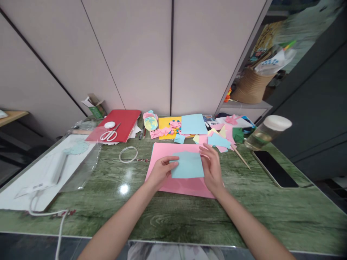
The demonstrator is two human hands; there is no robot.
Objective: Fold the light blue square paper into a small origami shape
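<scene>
A small light-blue sheet of paper (187, 166) is held above a larger pink sheet of paper (181, 188) on the table. My left hand (162, 171) pinches the blue paper's left edge between thumb and fingers. At the opposite edge is my right hand (211, 167), its fingers raised and somewhat apart, the thumb side close to the paper. Whether the right hand grips or only touches that edge I cannot tell. Beyond the pink sheet lie another light-blue sheet (193, 124) and coloured paper scraps (219, 140).
White scissors (108, 135) rest on a red folder (121, 124) at the back left. A white ring (128, 154) lies nearer. On the left is a white power strip (51, 169) with a cable. Rightward are a wooden stick (241, 157), a phone (274, 168) and a lidded bottle (267, 133).
</scene>
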